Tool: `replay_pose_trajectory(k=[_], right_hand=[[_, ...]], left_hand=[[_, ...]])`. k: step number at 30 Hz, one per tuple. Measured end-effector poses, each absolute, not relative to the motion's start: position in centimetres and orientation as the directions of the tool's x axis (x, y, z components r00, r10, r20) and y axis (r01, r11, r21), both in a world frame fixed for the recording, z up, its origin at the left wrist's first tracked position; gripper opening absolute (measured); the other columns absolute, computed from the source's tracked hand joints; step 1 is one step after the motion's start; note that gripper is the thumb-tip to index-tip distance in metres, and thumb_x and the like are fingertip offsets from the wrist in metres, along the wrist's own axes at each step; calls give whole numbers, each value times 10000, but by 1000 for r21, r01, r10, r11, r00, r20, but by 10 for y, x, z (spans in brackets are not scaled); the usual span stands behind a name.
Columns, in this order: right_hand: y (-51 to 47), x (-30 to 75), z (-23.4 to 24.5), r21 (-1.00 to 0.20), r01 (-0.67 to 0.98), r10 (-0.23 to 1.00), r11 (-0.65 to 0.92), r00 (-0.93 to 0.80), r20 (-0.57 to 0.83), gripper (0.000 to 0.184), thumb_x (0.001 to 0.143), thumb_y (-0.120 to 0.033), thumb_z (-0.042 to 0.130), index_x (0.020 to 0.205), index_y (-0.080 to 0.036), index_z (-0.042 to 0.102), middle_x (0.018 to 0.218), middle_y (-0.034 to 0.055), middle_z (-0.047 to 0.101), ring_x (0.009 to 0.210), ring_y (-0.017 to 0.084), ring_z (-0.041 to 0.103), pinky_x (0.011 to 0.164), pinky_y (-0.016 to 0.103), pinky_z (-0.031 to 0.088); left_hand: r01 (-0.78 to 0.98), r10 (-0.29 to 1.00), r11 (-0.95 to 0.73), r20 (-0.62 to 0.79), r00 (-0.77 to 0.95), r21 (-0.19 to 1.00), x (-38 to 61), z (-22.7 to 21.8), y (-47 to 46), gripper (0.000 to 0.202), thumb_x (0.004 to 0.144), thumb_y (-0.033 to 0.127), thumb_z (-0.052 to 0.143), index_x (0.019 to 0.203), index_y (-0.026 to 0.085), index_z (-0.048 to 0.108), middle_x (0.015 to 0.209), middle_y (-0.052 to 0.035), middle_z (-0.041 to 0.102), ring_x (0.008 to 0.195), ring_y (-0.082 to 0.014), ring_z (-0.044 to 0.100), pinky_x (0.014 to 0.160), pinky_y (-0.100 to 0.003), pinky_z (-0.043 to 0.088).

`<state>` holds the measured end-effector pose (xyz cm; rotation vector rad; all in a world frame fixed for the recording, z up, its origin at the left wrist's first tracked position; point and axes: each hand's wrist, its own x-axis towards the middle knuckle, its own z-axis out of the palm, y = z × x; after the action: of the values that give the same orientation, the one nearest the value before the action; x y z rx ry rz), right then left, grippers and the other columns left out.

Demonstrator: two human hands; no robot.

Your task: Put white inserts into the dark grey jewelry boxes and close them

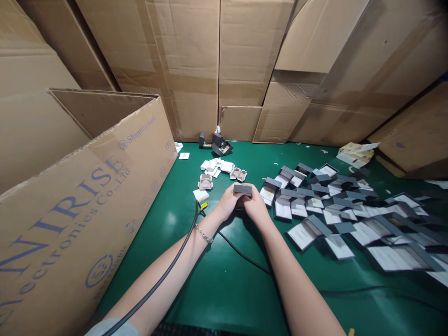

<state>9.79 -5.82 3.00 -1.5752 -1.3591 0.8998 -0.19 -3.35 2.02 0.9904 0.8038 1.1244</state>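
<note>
A small dark grey box point(242, 189) is held between both hands over the middle of the green table. My left hand point(228, 201) grips its left side, and my right hand point(256, 204) is closed around the right side with the thumb bent in at its front. The fingers partly cover the box, so its inside is mostly hidden. To the right of the hands lie many similar open grey boxes point(285, 205) with white insides. Left of the hands are a cardboard insert point(205, 182), another insert point(238, 174), and white paper pieces point(212, 165).
A large printed carton point(115, 186) stands along the left. Tall cardboard boxes point(189, 60) wall off the back. Dark boxes point(221, 145) sit at the rear of the green table point(217, 284). A black cable point(175, 259) with a yellow tag point(204, 205) runs over my left forearm.
</note>
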Motion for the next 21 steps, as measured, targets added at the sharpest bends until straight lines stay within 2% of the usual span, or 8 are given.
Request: replay_pose_trajectory(k=[6, 10, 21], right_hand=[[-60, 98, 30, -902, 430, 986, -50, 162, 23, 359, 683, -214, 431, 1021, -229, 549, 861, 20, 647, 793, 198, 592, 748, 336, 480], [-61, 96, 30, -894, 449, 990, -8, 129, 56, 389, 701, -211, 435, 1073, -228, 545, 918, 32, 655, 828, 195, 595, 789, 340, 472], [-61, 98, 32, -885, 459, 993, -80, 117, -29, 399, 701, -211, 446, 1090, -235, 527, 955, 48, 653, 827, 211, 593, 766, 348, 465]], left_hand=[[-335, 966, 125, -38, 256, 934, -1, 19, -33, 148, 648, 252, 621, 731, 141, 571, 744, -3, 586, 752, -130, 509, 765, -258, 391], [-357, 963, 119, -21, 268, 927, -3, 21, -35, 185, 643, 295, 609, 751, 149, 572, 762, -16, 592, 781, -150, 522, 768, -273, 403], [-215, 968, 3, 52, 247, 977, -7, 12, -31, 260, 634, 370, 665, 696, 149, 545, 701, -7, 553, 715, -140, 494, 714, -262, 399]])
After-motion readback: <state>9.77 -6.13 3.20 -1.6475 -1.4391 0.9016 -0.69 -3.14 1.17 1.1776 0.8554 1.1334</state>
